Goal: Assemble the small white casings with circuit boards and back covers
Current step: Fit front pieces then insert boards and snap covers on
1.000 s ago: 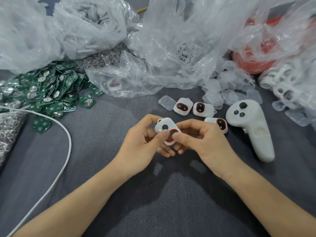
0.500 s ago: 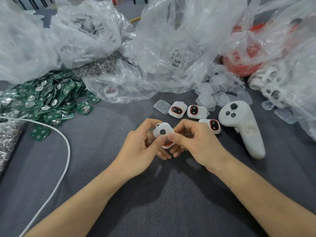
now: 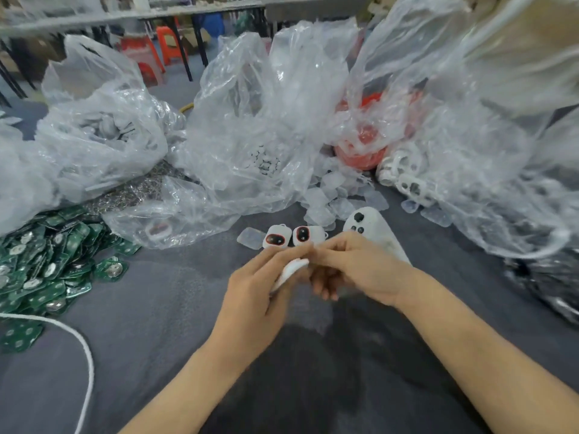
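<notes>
Now my view has lifted: beyond the desk (image 3: 156,308) and plastic bags (image 3: 250,136) the room shows. The circuit boards (image 3: 47,261) lie untouched. My left hand (image 3: 257,296) and right hand (image 3: 360,270) stay together, pinching the white casing (image 3: 293,269). It was face-up and is now edge-on, so it's probably closed and ready to join the finished casings (image 3: 277,239).

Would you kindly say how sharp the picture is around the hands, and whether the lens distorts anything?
Head view: motion blur smears the left hand, the right hand and the white casing between them; the plastic bags at right streak too; two finished casings look crisper; the wide lens seems to tilt the far table legs.
</notes>
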Demonstrator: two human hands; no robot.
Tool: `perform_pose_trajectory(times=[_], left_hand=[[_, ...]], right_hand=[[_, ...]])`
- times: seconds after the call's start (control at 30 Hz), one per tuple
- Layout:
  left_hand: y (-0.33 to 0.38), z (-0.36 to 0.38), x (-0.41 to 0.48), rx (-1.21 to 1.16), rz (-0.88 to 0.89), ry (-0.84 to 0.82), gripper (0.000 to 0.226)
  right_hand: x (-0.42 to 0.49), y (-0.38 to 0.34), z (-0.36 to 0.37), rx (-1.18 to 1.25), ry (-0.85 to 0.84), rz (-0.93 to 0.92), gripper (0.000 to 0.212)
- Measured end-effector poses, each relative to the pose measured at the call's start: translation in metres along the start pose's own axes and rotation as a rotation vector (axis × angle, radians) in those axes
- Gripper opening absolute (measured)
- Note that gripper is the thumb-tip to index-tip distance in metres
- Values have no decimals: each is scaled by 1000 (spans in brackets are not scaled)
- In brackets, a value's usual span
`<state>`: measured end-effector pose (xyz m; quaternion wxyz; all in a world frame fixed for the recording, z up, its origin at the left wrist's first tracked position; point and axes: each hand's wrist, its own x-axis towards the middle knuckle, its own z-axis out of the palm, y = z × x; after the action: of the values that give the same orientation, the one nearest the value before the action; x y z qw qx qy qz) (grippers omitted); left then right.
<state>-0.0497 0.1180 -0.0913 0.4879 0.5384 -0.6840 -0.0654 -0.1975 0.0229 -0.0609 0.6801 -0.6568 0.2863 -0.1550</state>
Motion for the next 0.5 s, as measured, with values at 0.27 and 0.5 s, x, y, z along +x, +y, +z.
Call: perform_pose_trajectory(times=[0.27, 0.5], left_hand=[[46, 81, 51, -715, -490, 84, 14], [36, 113, 13, -601, -367, -181, 32]], right_hand=[[-92, -74, -115, -304, 838, -165, 27], [-195, -44, -212, -718, 1625, 281, 25]])
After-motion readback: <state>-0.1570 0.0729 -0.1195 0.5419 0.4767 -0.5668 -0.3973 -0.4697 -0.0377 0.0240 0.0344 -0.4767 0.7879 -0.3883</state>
